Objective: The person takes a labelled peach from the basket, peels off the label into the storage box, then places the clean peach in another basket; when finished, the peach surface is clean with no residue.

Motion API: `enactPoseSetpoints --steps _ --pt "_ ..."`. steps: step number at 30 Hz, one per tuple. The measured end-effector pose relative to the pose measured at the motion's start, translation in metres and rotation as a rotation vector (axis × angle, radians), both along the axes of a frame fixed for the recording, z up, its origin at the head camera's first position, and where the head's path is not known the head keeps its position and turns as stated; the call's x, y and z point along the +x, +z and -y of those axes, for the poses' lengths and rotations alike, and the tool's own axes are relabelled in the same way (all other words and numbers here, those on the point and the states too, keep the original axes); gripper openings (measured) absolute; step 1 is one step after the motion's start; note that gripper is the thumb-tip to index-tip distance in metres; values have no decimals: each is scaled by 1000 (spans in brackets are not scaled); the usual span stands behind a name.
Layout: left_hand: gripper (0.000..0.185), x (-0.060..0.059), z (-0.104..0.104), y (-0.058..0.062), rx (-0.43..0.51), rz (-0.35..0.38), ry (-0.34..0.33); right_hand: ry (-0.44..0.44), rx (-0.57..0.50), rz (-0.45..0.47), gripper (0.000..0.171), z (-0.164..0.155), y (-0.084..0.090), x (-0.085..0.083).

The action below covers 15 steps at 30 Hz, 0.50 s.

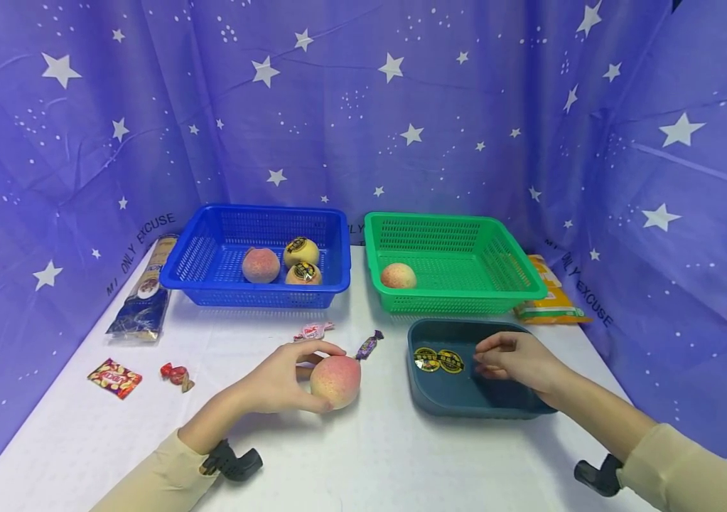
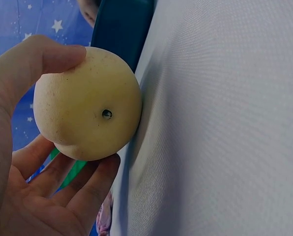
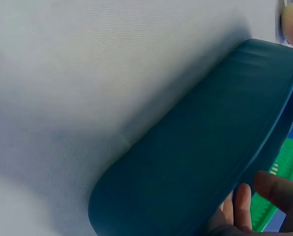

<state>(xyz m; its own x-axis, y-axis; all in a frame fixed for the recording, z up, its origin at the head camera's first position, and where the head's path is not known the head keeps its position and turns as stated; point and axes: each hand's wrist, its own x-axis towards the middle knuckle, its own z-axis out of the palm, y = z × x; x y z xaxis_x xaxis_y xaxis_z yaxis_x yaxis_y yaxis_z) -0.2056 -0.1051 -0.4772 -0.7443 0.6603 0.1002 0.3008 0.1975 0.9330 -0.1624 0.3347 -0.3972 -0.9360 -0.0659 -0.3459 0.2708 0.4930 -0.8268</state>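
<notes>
My left hand (image 1: 293, 377) grips a peach (image 1: 335, 382) just above the white table, thumb on the near side and fingers round the far side. Pink in the head view, the peach (image 2: 95, 105) shows a yellow face with a small dark pit in the left wrist view. Over the dark teal tub (image 1: 423, 407) is my right hand (image 1: 519, 361), its fingers loosely bent with thumb and fingertips apart and nothing visible between them. Two round black-and-gold stickers (image 1: 438, 360) lie side by side in the tub, left of those fingertips.
Behind stand a blue basket (image 1: 254, 295) with several peaches, two bearing labels, and a green basket (image 1: 446, 302) with one peach (image 1: 398, 276). Wrapped candies (image 1: 313, 331) and a red snack packet (image 1: 115, 377) lie on the table. Bags (image 1: 146, 299) flank the baskets.
</notes>
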Motion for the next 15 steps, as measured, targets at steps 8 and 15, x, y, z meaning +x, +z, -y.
enactPoseSetpoints --steps 8,15 --pt "77 -1 0 0 -18 -10 4 100 44 -7 31 2 5 10" --pt "76 2 -1 2 -44 -64 22 154 91 -28 35 5 14 22"
